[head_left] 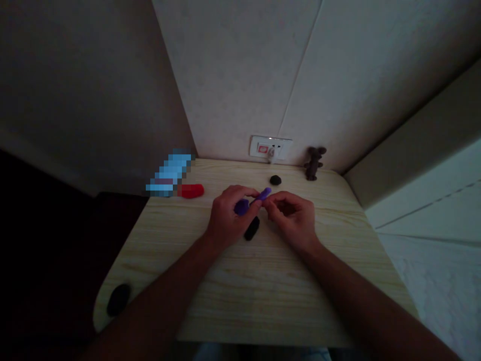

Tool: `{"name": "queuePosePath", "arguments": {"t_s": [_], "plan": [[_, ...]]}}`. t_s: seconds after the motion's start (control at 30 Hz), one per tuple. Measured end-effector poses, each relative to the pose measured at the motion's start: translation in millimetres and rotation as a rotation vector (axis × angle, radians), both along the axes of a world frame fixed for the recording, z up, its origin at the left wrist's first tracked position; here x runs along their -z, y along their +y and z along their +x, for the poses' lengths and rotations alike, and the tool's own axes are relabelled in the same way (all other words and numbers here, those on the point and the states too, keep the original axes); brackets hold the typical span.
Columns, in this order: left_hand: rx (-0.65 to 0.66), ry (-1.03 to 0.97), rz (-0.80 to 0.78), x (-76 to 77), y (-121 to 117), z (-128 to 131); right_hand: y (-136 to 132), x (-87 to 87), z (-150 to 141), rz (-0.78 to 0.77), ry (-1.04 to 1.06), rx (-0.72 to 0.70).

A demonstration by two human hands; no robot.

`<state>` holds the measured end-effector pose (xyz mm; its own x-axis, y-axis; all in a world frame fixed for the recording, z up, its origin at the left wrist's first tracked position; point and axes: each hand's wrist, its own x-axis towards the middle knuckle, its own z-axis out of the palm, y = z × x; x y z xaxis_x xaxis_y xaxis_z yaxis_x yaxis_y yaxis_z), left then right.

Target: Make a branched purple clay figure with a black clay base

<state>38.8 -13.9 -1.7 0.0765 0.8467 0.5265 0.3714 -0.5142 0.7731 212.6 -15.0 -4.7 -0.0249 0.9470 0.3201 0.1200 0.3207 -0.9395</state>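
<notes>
Above the middle of the table, my left hand [230, 213] is closed around a piece of purple modelling clay [242, 207]. A thin purple stem of it juts up between thumb and forefinger. My right hand [293, 215] is closed in a pinch, its thumb and forefinger meeting at the side of that stem; the exact contact is partly hidden by the fingers. Just under the left hand lies a black oblong lump [252, 229] on the wood. Beyond both hands sits a small black lump [275, 180].
A brown figure [313, 163] stands at the table's back right. To the left are a red lump [191, 191] and a blurred-out bright blue object [171, 173]. A black oval [118, 300] lies near the front left corner. A plugged wall socket [271, 148] is behind the table [263, 301].
</notes>
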Motion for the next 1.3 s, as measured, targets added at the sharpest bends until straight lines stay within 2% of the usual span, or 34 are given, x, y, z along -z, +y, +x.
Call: {"name": "queuePosePath", "arguments": {"t_s": [0.23,0.53,0.83,1.07,1.3], "plan": [[0.038,-0.023,-0.011,0.1,-0.7,0.7,0.6,4.3,-1.5,-0.006,-0.011,-0.012],[0.084,-0.071,0.002,1.7,1.5,-0.6,-0.4,-0.7,-2.5,-0.057,0.031,-0.057],[0.059,-0.174,-0.091,0.2,2.5,-0.1,0.2,1.0,-3.6,-0.098,0.135,-0.069],[0.049,-0.188,-0.081,-1.2,2.1,0.2,0.8,-3.0,-7.0,-0.185,0.185,-0.048],[0.053,-0.226,-0.116,-0.8,2.1,-0.2,1.6,-3.5,-4.9,-0.144,0.166,-0.079]]}}
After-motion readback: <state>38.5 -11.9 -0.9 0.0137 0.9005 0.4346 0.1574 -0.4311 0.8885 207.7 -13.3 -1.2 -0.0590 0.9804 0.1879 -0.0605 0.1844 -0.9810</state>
